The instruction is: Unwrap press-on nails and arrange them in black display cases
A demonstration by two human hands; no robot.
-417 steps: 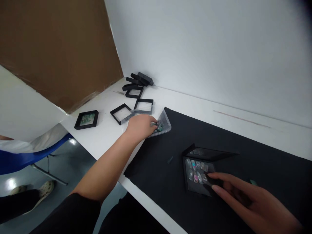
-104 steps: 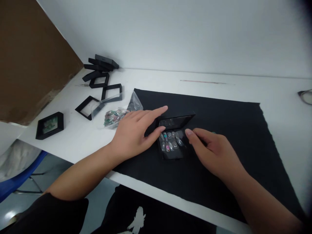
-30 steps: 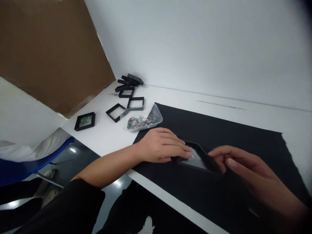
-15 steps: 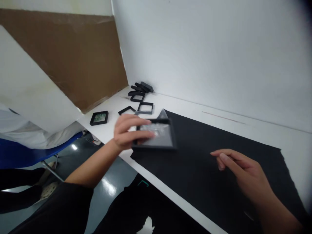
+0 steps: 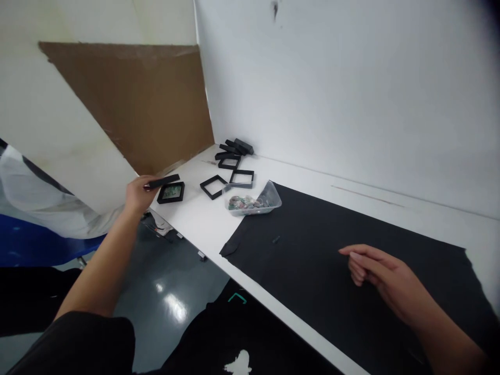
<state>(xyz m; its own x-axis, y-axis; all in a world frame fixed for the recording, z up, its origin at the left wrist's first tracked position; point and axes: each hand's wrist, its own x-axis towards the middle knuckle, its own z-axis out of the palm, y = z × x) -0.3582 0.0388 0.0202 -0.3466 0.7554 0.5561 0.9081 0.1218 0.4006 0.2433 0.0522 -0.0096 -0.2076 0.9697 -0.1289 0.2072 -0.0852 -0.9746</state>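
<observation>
My left hand [image 5: 137, 195] grips a black display frame [image 5: 164, 181], seen edge-on, at the table's left end. Directly by it lies another black frame with a green item behind its clear window [image 5: 171, 192]; whether the two touch, I cannot tell. My right hand [image 5: 385, 276] hovers over the black mat [image 5: 332, 302], fingers curled and thumb against the index finger, with nothing visible in them. A clear plastic tub [image 5: 269, 200] of small mixed pieces stands at the mat's left corner. A tiny dark piece [image 5: 276, 239] lies on the mat.
Two open black frames, one left [image 5: 203, 190] and one right [image 5: 253, 179], lie behind the tub. Several more dark frames [image 5: 244, 146] are heaped in the far corner. White panels and a brown board [image 5: 156, 104] wall the table [image 5: 195, 221]. A blue chair [image 5: 31, 245] is at the left.
My left hand has carried the black frame from over the mat's left end leftward to beside the green-filled one, uncovering the tub. My right hand has hardly moved.
</observation>
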